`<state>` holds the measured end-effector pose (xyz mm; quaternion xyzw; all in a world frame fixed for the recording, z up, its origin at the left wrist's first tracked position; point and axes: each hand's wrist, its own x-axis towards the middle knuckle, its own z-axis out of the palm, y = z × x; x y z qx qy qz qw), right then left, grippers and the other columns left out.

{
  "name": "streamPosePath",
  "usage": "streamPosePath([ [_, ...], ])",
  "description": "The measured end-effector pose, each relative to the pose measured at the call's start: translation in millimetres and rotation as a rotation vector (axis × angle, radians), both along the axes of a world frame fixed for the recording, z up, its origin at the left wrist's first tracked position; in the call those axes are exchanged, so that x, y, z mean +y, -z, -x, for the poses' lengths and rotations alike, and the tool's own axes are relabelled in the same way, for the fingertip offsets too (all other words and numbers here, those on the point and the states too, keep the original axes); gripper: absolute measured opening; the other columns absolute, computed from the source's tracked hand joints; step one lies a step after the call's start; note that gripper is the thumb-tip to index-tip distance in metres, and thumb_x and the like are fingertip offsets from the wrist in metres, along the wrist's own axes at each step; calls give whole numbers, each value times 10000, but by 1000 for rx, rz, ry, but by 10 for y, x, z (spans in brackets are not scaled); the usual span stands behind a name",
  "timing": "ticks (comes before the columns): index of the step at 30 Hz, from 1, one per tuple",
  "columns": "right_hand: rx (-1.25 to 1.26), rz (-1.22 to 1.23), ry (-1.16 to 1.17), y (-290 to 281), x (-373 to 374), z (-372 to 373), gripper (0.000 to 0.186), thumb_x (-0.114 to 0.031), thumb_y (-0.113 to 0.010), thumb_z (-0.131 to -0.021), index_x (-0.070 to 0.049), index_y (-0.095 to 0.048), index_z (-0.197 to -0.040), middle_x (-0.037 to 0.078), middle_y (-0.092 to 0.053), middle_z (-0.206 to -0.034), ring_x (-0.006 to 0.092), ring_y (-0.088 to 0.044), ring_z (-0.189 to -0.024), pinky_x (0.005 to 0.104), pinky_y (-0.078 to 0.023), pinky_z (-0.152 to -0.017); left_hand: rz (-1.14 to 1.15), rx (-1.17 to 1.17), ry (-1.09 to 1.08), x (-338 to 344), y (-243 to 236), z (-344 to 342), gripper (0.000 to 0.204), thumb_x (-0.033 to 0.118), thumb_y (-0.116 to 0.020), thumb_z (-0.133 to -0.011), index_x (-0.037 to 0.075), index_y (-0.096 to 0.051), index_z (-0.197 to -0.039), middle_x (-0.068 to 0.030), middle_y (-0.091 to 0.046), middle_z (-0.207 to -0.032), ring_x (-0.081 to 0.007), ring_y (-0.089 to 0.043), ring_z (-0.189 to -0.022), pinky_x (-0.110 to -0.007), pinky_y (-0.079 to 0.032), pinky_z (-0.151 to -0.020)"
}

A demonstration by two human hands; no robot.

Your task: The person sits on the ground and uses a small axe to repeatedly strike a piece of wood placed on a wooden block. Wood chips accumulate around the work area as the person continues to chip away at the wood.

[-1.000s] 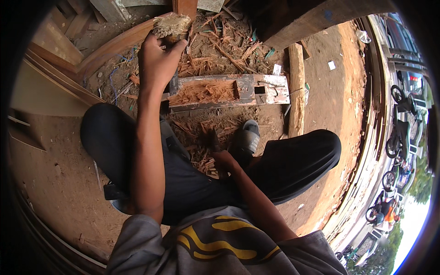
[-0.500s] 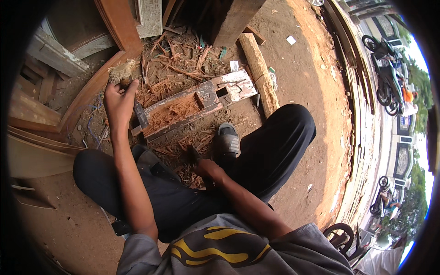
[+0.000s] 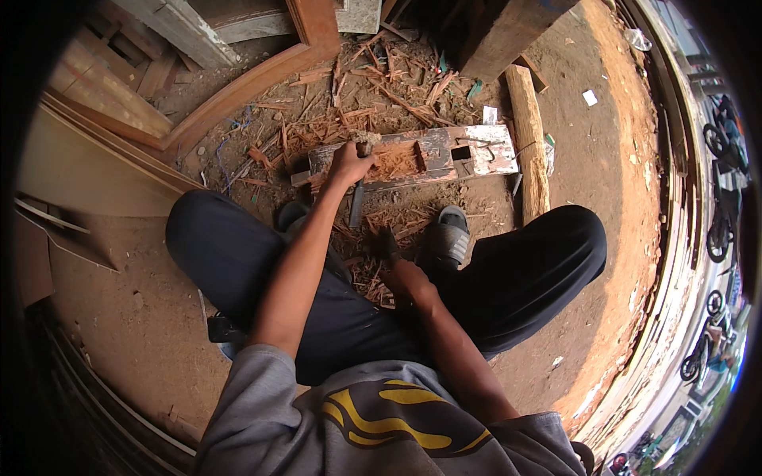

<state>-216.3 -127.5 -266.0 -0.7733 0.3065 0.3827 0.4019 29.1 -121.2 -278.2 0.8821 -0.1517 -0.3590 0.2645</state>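
Observation:
My left hand [image 3: 349, 165] is closed round the handle of a chisel [image 3: 357, 205], above the left part of a weathered wooden block [image 3: 436, 155]. The chisel's frayed, pale handle top [image 3: 365, 138] sticks out past my fingers; its dark flat blade points toward me, over the block's near edge. Reddish wood chips fill a long recess in the block, and a dark square hole lies to its right. Lower down, between my legs, my right hand [image 3: 409, 282] is closed on a dark tool [image 3: 386, 244], whose kind I cannot make out.
Wood splinters [image 3: 381, 95] litter the dirt around the block. A rough pale timber [image 3: 527, 143] lies against its right end. Wooden frames [image 3: 230, 99] lean at the far left, near a thick post [image 3: 512, 36]. My sandalled foot [image 3: 451, 234] is beside the block. Long planks line the right side.
My left hand has moved right with the chisel, from beyond the block's left end to over the block. My right hand stays low with the dark tool. The whole view has shifted and turned.

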Motion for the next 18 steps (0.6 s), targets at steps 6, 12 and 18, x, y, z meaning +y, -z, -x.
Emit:
streamPosePath([
  [6,-71,59,-35,270,87,110,465,-368,-536,-825,15,-559,-1087,270,-599,-989,408,-573,-953,460,-458,-827,-194,-242,155,391,412,126,387,318,-636,-778,-11,-600,-979,-168,-620,-890,-322,-608,-854,-424,-476,-752],
  [12,-40,33,13,-102,55,108,548,-353,-542,-830,29,-439,-1208,286,-603,-951,406,-589,-917,456,-469,-808,-159,-221,230,-57,-266,365,453,391,-603,-792,-21,-617,-980,-223,-620,-1001,-326,-603,-974,-415,-487,-799],
  [18,-167,107,-23,-136,325,369,925,-402,-596,-800,159,-93,-1337,344,-544,-1052,442,-559,-992,441,-472,-834,819,694,145,-659,-1914,772,734,547,-338,-907,-97,-396,-1254,-264,-510,-1205,-325,-539,-1105,-408,-407,-970],
])
